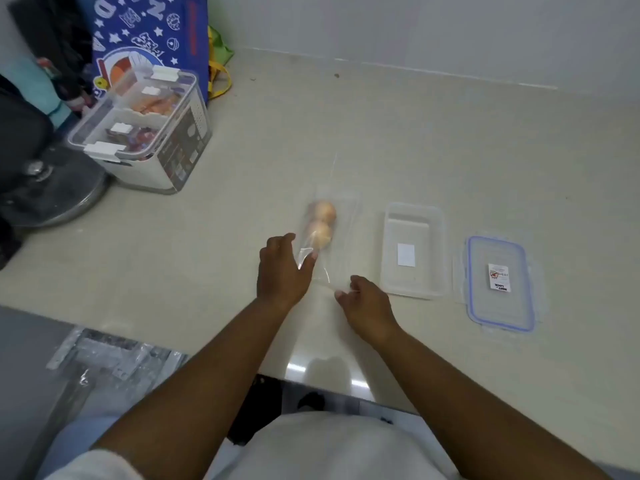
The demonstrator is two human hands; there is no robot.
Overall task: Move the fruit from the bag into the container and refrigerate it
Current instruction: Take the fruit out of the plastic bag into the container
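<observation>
Left hand [282, 268] and right hand [367, 303] are seen pinching the near edge of the bag [343, 233]; the fruit [322, 223] is seen inside it, the container [412, 251] alongside unfilled, so transfer and chilling are judged outstanding

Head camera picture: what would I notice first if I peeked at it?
Two round orange fruits in a clear bag lie mid-counter, with the left hand holding the bag's side and the right hand pinching its near edge. Right of them sit an empty clear container and a blue-rimmed lid. A starry blue bag stands at the back left.
</observation>
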